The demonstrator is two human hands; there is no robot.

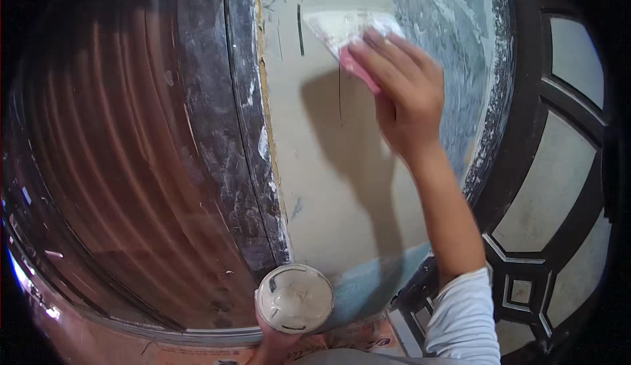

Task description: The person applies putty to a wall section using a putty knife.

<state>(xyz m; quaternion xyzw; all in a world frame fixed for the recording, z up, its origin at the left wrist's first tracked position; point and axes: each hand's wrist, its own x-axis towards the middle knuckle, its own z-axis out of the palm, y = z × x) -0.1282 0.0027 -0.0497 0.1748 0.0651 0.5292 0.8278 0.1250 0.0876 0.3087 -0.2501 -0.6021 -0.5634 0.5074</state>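
We look at a tall panel (pixel 328 214), much of it coated in smooth cream filler, with blue-grey patches (pixel 447 102) on its right side and near its foot.

Right hand (pixel 411 95): raised over the upper part of the panel, fingers clamped on a flat spreader (pixel 345 28) — pink where we see it gripped, its broad blade smeared white. The blade lies against the coated surface as far as we can judge; blur softens its edge. A white sleeve (pixel 463 316) covers part of this arm, and a shadow (pixel 351 128) of hand and tool falls on the cream below.

Left hand (pixel 279 340): low, near the panel's foot, fingers closed around a round tub (pixel 261 307) from beneath and the left, most of them hidden from us. Off-white paste (pixel 299 297) shows inside it.

A few dark streaks (pixel 301 29) mark the cream near the spreader. Left of the panel we note a dark, paint-spotted frame (pixel 210 102), then a brown, rippled surface (pixel 118 168); to the right, a dark door (pixel 572 108) with pale insets.
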